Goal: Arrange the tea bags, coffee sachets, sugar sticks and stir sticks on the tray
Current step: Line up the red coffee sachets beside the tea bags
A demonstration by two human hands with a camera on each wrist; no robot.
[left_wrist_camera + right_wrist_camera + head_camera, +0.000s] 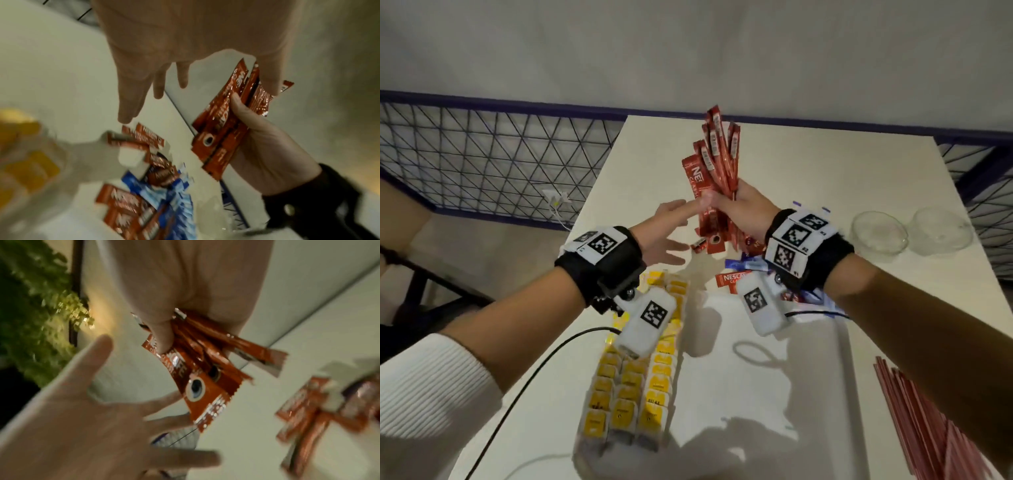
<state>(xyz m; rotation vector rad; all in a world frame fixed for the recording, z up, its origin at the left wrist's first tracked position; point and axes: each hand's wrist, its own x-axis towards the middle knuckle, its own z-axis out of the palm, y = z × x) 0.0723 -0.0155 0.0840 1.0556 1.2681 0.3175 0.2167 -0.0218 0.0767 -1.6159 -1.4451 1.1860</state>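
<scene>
At frame centre in the head view, right hand (743, 209) clenched round a fanned bunch of red coffee sachets (717, 164), raised off the white table (825, 171). Just left, left hand (666, 231) spread wide, fingers straight, holding nothing, one fingertip touching the bunch. Below the hands, loose coffee sachets (732, 279) and blue sugar sticks (746, 265) scattered. Lower centre, yellow tea bags (633, 387) in rows. Lower right corner, red stir sticks (928, 421). At right, two clear glass bowls (878, 234).
</scene>
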